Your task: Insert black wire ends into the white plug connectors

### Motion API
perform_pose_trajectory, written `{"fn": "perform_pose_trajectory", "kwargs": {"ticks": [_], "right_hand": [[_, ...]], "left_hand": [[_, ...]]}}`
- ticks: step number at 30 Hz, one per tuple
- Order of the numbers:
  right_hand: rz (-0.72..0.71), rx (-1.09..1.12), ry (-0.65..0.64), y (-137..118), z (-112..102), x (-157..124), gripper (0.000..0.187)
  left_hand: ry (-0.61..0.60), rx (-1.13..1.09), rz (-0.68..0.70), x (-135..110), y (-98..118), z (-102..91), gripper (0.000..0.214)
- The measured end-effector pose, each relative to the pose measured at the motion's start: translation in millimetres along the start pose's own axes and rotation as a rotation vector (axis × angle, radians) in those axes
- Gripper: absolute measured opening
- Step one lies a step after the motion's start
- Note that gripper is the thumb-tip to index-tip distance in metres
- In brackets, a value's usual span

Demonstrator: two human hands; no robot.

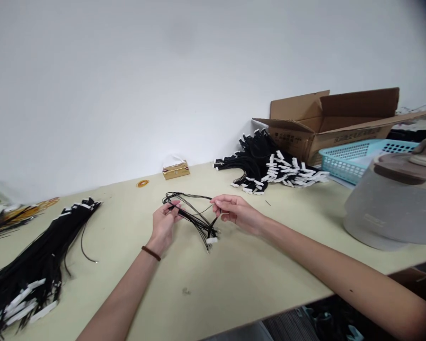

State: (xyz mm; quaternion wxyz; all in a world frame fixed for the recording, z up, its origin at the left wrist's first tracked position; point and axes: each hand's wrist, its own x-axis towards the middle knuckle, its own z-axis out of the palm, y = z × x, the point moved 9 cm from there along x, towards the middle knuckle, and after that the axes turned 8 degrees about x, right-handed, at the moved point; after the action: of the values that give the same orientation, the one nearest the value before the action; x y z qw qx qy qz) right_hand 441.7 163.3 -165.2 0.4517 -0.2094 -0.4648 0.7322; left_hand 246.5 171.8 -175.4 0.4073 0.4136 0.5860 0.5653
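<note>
A looped bundle of thin black wires, a wire harness (190,215), is held above the middle of the table. My left hand (165,220) grips its looped end between thumb and fingers. On the other side, my right hand (234,211) pinches part of the same wires with its fingertips. A white connector (212,240) hangs at the lower right of the bundle, among loose wire ends with small metal tips. Which strands pass between the right fingers is hard to make out.
On the left lies a large pile of black wire harnesses (35,258); another pile (259,158) sits at the back right. A gold tissue pack (176,170) and yellow rubber bands (142,183) lie near the wall. A cardboard box (294,142), blue basket (341,163) and grey jug (383,208) stand right.
</note>
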Motion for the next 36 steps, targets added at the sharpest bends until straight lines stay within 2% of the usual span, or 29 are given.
{"fn": "perform_pose_trajectory", "kwargs": {"ticks": [7,12,15,18,21,24,26,30,33,36], "right_hand": [[-0.157,0.034,0.086,-25.3,-9.2,-2.4,0.026],[-0.233,-0.228,0.144,-35.4,-9.9,-5.6,0.037],[-0.151,-0.391,0.185,-26.4,-12.6,-4.8,0.057],[-0.053,-0.496,0.165,-11.8,-14.2,-2.2,0.07],[-0.064,-0.562,0.125,-4.4,-13.4,0.6,0.063],[-0.108,-0.571,0.084,-1.3,-9.9,2.4,0.054],[-0.13,-0.551,0.06,-0.5,-6.2,2.8,0.049],[-0.157,-0.524,0.033,-1.8,-0.2,1.5,0.042],[-0.158,-0.524,0.037,-2.6,-0.4,0.2,0.038],[-0.146,-0.492,0.035,-1.7,-1.6,-0.1,0.038]], "left_hand": [[-0.096,0.079,-0.085,-2.4,-9.9,7.4,0.018],[-0.127,0.133,-0.139,-5.9,-12.2,9.7,0.014],[-0.091,0.188,-0.112,-3.4,-12.4,5.7,0.019],[-0.052,0.265,-0.051,2.1,-12.4,0.6,0.028],[-0.022,0.335,0.006,6.2,-11.3,-4.4,0.034],[0.041,0.525,0.205,3.5,6.1,-6.8,0.044],[0.039,0.7,0.387,-3.9,20.4,1.1,0.047],[-0.127,0.849,0.585,-17.1,25.7,27.4,0.033],[-0.223,0.831,0.636,-22.1,23.7,38.8,0.022],[-0.292,0.769,0.663,-27.2,24.8,45.7,0.023]]}}
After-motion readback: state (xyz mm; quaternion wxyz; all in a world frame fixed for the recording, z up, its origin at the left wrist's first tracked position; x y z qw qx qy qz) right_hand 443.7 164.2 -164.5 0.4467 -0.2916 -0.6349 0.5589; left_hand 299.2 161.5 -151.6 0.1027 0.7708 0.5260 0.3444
